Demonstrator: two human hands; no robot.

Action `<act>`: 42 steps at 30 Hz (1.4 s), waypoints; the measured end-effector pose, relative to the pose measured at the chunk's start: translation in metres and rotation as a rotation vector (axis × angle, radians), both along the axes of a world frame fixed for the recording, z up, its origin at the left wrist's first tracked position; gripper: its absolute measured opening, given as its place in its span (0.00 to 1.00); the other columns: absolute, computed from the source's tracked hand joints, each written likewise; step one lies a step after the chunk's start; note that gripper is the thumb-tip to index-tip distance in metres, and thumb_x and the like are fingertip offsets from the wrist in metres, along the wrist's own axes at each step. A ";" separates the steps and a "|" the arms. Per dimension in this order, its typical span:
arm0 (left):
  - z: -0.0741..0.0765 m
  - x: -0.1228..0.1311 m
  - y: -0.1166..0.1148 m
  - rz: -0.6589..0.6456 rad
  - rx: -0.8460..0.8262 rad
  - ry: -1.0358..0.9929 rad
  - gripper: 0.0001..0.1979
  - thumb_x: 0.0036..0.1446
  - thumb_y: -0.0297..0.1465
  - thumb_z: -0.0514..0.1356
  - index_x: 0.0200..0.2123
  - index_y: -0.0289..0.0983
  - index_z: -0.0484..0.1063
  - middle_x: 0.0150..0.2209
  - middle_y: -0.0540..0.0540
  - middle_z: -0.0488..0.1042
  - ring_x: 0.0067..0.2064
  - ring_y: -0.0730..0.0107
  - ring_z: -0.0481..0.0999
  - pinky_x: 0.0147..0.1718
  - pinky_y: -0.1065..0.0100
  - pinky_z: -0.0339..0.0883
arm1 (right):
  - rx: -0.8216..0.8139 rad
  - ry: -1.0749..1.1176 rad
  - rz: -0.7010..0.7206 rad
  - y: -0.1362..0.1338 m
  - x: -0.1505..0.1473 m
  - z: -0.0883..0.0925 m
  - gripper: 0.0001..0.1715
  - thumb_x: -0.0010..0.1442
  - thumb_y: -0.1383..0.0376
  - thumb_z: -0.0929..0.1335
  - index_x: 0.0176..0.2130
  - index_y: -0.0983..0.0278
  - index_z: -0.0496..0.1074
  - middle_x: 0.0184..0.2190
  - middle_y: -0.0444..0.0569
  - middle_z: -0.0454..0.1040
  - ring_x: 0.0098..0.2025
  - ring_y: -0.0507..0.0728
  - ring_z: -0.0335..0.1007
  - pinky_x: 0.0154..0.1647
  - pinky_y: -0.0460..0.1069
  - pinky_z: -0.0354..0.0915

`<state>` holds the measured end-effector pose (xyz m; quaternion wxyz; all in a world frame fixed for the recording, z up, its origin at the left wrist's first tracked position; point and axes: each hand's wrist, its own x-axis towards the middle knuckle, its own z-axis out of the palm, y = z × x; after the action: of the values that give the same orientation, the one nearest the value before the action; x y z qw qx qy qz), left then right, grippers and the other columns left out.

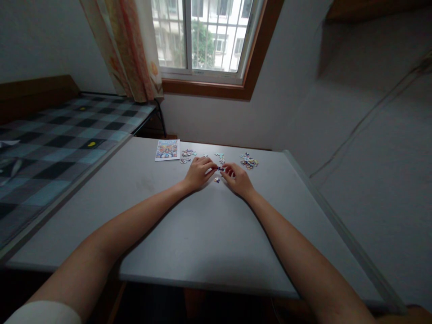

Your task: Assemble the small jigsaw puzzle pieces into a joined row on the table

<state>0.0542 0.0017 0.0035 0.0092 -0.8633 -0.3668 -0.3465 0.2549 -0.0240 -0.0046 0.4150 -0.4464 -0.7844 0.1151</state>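
My left hand point(200, 172) and my right hand point(237, 178) meet near the far middle of the white table point(202, 225). Between their fingertips are small dark puzzle pieces point(220, 168), pinched from both sides. One loose piece point(216, 180) lies just in front of them. Beyond my hands is a partly joined strip of pieces point(221, 158). To the left, a group of loose pieces point(189, 153) lies beside a printed picture sheet point(168, 150). A denser pile of pieces point(249, 162) sits to the right of my right hand.
A bed with a checked cover point(84, 121) stands along the left side of the table. Behind the table are a wall, a barred window point(216, 36) and a patterned curtain point(130, 54). A cord point(354, 130) hangs along the right wall.
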 end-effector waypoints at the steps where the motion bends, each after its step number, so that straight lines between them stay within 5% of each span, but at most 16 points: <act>1: 0.000 0.000 0.000 -0.005 0.006 0.001 0.10 0.65 0.35 0.55 0.38 0.40 0.75 0.37 0.47 0.76 0.41 0.64 0.72 0.44 0.60 0.58 | 0.002 -0.002 0.000 0.000 0.000 0.000 0.11 0.61 0.60 0.67 0.43 0.62 0.69 0.31 0.46 0.72 0.29 0.52 0.67 0.33 0.49 0.64; 42: -0.003 0.000 0.003 -0.105 0.103 -0.052 0.09 0.64 0.32 0.56 0.36 0.37 0.75 0.34 0.46 0.74 0.36 0.67 0.70 0.39 0.65 0.63 | 0.007 -0.005 0.026 0.002 0.002 0.000 0.09 0.62 0.60 0.67 0.40 0.62 0.69 0.30 0.46 0.71 0.28 0.53 0.66 0.34 0.49 0.64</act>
<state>0.0545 0.0044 0.0005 0.0256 -0.8706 -0.3027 -0.3870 0.2566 -0.0222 -0.0045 0.4132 -0.4351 -0.7914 0.1167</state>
